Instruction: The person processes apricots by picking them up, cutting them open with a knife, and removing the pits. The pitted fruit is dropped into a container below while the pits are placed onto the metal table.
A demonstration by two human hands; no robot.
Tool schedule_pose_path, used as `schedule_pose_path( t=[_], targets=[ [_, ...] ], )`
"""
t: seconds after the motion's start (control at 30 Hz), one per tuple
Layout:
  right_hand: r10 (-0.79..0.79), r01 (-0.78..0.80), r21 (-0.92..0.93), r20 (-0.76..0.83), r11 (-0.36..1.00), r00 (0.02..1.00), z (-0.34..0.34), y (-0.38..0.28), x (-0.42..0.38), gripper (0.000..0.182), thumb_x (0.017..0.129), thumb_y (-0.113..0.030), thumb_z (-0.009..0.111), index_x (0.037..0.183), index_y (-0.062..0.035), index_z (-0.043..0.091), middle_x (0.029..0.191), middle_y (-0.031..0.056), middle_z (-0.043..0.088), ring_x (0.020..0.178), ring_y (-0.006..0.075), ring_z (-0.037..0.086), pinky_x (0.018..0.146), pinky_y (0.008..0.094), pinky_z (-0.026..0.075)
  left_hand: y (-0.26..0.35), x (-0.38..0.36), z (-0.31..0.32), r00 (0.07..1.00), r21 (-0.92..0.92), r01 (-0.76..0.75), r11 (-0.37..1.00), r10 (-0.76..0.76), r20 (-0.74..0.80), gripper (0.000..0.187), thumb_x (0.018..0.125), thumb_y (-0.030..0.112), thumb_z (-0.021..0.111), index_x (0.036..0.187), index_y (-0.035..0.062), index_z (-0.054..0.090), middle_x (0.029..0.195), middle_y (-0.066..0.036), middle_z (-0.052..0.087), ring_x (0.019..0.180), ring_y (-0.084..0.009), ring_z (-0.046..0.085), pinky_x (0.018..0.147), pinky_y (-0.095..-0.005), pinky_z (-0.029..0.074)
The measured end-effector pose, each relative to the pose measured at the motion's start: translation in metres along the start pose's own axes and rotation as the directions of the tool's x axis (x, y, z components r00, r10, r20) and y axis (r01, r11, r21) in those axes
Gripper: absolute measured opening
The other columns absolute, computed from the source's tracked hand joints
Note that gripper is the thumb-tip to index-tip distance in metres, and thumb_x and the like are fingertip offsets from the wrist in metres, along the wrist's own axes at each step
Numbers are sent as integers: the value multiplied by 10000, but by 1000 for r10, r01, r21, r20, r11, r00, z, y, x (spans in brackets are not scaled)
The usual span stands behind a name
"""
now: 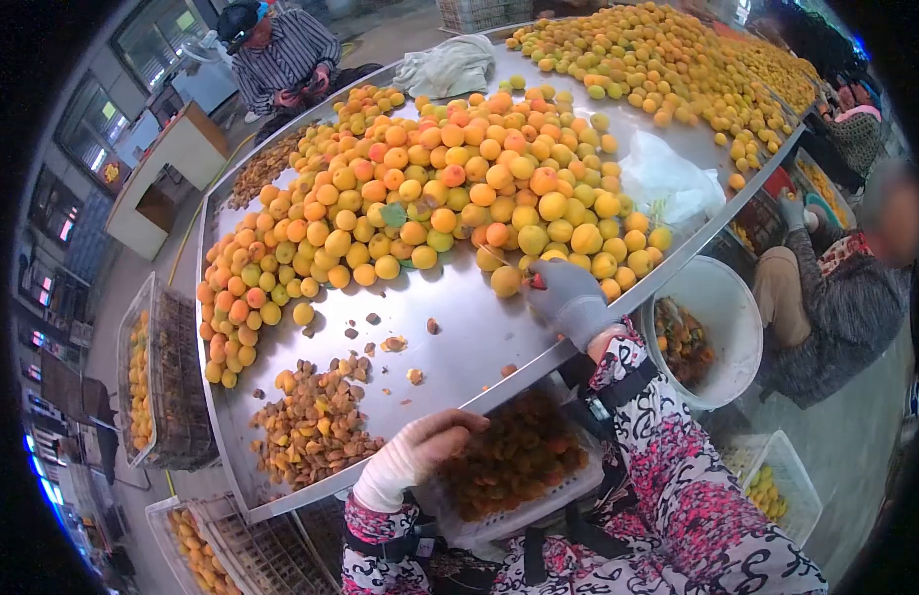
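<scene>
My right hand [567,297], in a grey glove, is at the near edge of a large heap of apricots [420,198] on a metal table. Its fingers are closed around a small tool with a red end [536,282]; a thin piece seems to point toward the fruit. One apricot [506,281] lies right beside the fingertips. My left hand [430,444], wrapped in white at the wrist and palm, hovers at the table's near rim with its fingers stretched to the right, holding nothing visible. Below it sits a crate of halved apricots [519,456]. A pile of brown pits [311,421] lies left.
A white bucket [722,327] with apricot pieces stands at the right. A plastic bag [668,178] and a cloth [445,67] lie on the table [459,362]. Crates of fruit [172,397] stand left. One person [281,59] sits across, another [836,297] at right.
</scene>
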State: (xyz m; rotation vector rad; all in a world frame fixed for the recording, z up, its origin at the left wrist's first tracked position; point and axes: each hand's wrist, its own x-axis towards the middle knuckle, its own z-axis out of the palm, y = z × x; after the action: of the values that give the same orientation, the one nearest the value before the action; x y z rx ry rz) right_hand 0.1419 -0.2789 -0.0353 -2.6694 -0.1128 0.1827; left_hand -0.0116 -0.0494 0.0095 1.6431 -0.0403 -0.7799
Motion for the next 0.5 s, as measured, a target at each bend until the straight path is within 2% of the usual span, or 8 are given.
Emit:
schedule_pose_path(
  t=[0.03,0.1,0.13,0.17,0.2,0.27,0.33,0.5],
  targets=[
    [-4,4,-1,1,1000,1000,6,-1,0,264,776,-350,560,880,-111,601,881,120,620,824,298,603,716,419,478,-4,2,2,1000,-1,-1,1000,1,-3,321,856,169,464,1120,4,545,975,-54,582,959,-109,504,857,-235,380],
    [-260,273,21,-243,962,935,19,-4,0,226,794,-299,543,911,-114,594,951,117,605,844,302,599,724,413,479,-13,8,7,966,275,-256,927,242,86,314,865,139,477,1140,-3,531,1004,-44,573,970,-109,497,877,-252,380],
    [-263,275,19,-244,961,934,24,-6,5,226,794,-299,543,911,-114,594,951,117,605,844,302,599,724,413,479,-9,8,11,980,162,-194,968,185,66,310,871,119,483,1156,2,524,1027,-51,573,975,-112,498,890,-259,376],
    [-217,212,-54,-136,976,967,30,-10,12,247,787,-280,556,966,-113,582,1024,101,580,881,297,589,730,406,481,-8,9,12,980,163,-194,967,186,65,310,871,119,483,1156,2,524,1027,-51,573,975,-112,498,890,-259,376],
    [-161,156,-130,-31,979,986,34,-14,17,284,780,-261,569,1022,-112,570,1096,86,554,918,293,579,736,399,483,-8,9,12,988,54,-153,987,154,-14,309,876,120,472,1157,5,524,1028,-54,576,964,-114,505,882,-257,381],
    [-107,100,-149,-44,984,993,44,-19,25,287,780,-264,569,1024,-113,561,1067,95,557,909,296,582,737,404,483,-16,16,8,984,-78,-101,992,88,-152,288,877,151,499,1123,8,543,980,-44,591,942,-119,516,854,-250,395],
    [-24,14,-173,-55,985,998,49,-26,32,280,776,-287,574,989,-107,561,1001,120,555,885,306,586,732,415,483,-11,15,5,983,-122,-104,987,83,-162,282,879,151,495,1116,8,547,966,-47,593,929,-116,521,850,-245,397],
    [-3,-2,-180,-28,984,1000,46,-36,23,298,756,-326,597,937,-91,570,985,117,563,874,307,587,725,406,481,-2,11,3,966,-255,-96,962,27,-259,278,881,164,489,1100,5,555,929,-57,598,899,-117,536,838,-239,405]
  ],
)
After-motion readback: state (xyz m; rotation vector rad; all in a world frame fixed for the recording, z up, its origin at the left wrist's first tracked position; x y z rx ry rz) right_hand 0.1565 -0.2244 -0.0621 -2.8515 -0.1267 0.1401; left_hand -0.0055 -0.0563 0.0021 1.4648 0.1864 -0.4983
